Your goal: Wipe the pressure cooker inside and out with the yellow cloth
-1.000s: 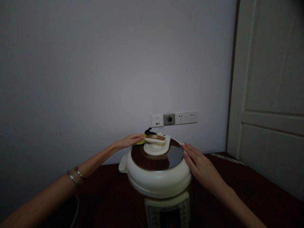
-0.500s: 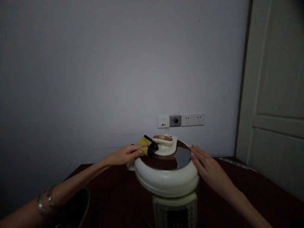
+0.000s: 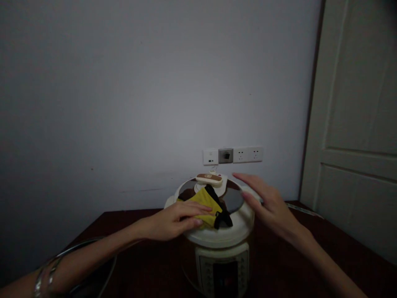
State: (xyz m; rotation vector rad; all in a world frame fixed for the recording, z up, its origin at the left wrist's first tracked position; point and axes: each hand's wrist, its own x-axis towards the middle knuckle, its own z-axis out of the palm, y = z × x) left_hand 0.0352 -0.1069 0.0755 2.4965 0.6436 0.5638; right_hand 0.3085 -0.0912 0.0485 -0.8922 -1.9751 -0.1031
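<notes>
A white electric pressure cooker (image 3: 214, 238) stands upright on the table, its lid shut and its dark control panel facing me. My left hand (image 3: 176, 219) holds a yellow cloth with black edging (image 3: 208, 203) against the front left of the lid, fingers extended over it. Part of the cloth lies hidden under those fingers. The brown-topped lid handle (image 3: 209, 179) rises just behind the cloth. At the lid's right rim, my right hand (image 3: 268, 203) is open, thumb and fingers apart; whether it touches the rim I cannot tell.
A dark round vessel with a thin pale rim (image 3: 107, 277) sits at lower left, partly behind my left forearm. The dark red table (image 3: 139, 265) meets a wall with sockets (image 3: 248, 154). A pale door (image 3: 356, 124) stands at the right.
My left hand has brought the cloth from the lid's left side, by the handle, forward and right onto its front. My right hand's fingers have lifted and spread at the right rim.
</notes>
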